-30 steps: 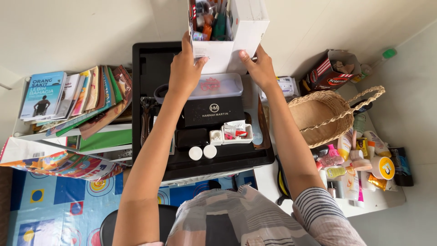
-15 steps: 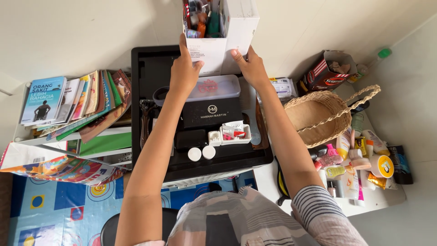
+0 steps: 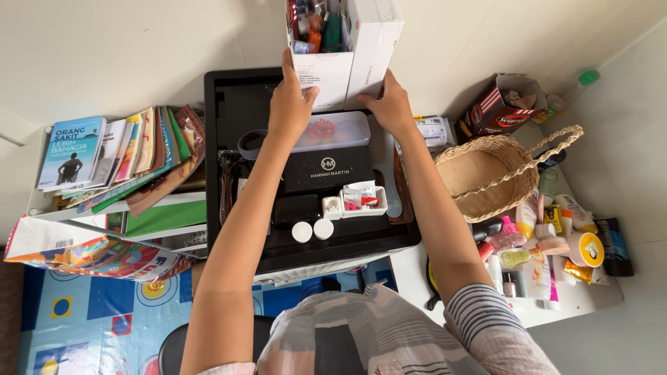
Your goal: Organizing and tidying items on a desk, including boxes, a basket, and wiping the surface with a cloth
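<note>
A single head-worn camera looks almost straight down along the person's outstretched arms from above the torso. The black tray (image 3: 229, 104) fills the frame centre at arm's length. The white box (image 3: 351, 48) sits at 12 o'clock, cut by the top edge. Books (image 3: 118, 153) lie at 9 o'clock, the wicker basket (image 3: 486, 173) at 3 o'clock, the striped shirt at 6 o'clock.
</note>
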